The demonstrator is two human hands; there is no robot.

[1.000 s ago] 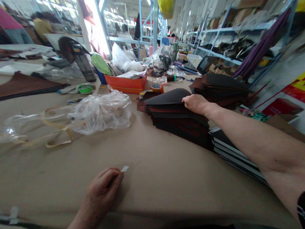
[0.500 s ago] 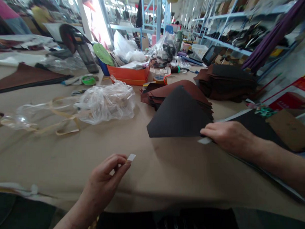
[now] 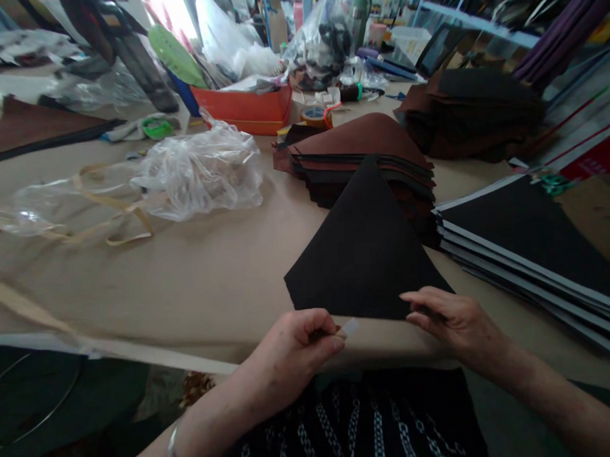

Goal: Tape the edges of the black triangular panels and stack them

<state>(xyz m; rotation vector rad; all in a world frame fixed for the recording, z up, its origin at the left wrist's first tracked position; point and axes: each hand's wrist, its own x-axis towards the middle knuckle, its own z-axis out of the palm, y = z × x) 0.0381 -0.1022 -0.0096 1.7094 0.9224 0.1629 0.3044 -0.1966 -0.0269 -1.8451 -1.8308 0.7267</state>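
Note:
Pinched between the thumb and forefinger of my left hand (image 3: 296,349) is a small white strip (image 3: 351,327), in front of the table edge. My right hand (image 3: 453,320) is open, thumb and forefinger apart, at the lower right edge of a black sheet (image 3: 360,246). This flat, roughly triangular sheet lies on the table with its near edge along the table's front. Its far tip rests against a pile of brown and black sheets (image 3: 356,137). To the right lies a stack of black sheets with pale edges (image 3: 525,234).
A crumpled clear plastic bag (image 3: 203,169) and beige straps (image 3: 130,238) lie at left. Behind them stand an orange box (image 3: 245,107) and a tape roll (image 3: 315,116). Another brown and black pile (image 3: 471,113) sits at the back right. The table's front edge (image 3: 164,350) runs below.
My left hand has moved right with the white strip, towards the sheet. My right hand has let go of the black sheet, which now lies flat nearer me. The view has tilted down.

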